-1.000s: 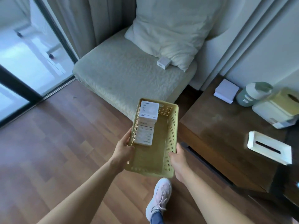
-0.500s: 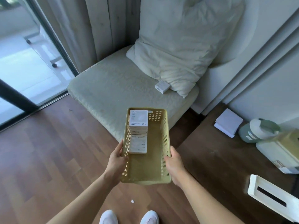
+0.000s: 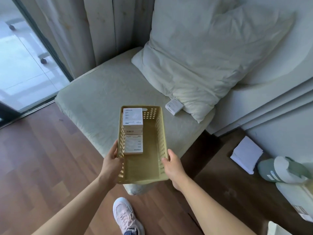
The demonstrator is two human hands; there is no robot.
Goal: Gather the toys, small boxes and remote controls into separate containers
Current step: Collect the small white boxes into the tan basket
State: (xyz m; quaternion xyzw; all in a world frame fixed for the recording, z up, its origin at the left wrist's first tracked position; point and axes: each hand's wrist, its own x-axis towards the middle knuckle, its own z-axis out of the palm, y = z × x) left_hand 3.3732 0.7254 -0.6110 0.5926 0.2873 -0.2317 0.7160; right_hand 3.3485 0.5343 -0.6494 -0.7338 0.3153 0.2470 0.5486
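Observation:
I hold a yellow perforated basket (image 3: 161,138) over the front edge of a pale seat cushion (image 3: 101,95). My left hand (image 3: 111,164) grips its left wall and my right hand (image 3: 173,165) grips its right wall near the front corner. Inside, along the left side, lie white small boxes: one marked 45 W (image 3: 132,117) at the far end and another (image 3: 133,144) nearer me. A further small white box (image 3: 174,106) rests on the cushion, against the lower corner of a white pillow (image 3: 203,61), just right of the basket's far end.
A dark wooden side table (image 3: 220,180) stands to the right with a white pad (image 3: 247,154), a green and white jug (image 3: 281,170) and a white container (image 3: 298,199). Curtains hang behind the seat. A glass door is at left. My shoe (image 3: 126,216) is on the wood floor.
I have stepped closer to the seat. The basket moved forward over the cushion's edge, nearer the small box by the pillow. Both hands keep their grip.

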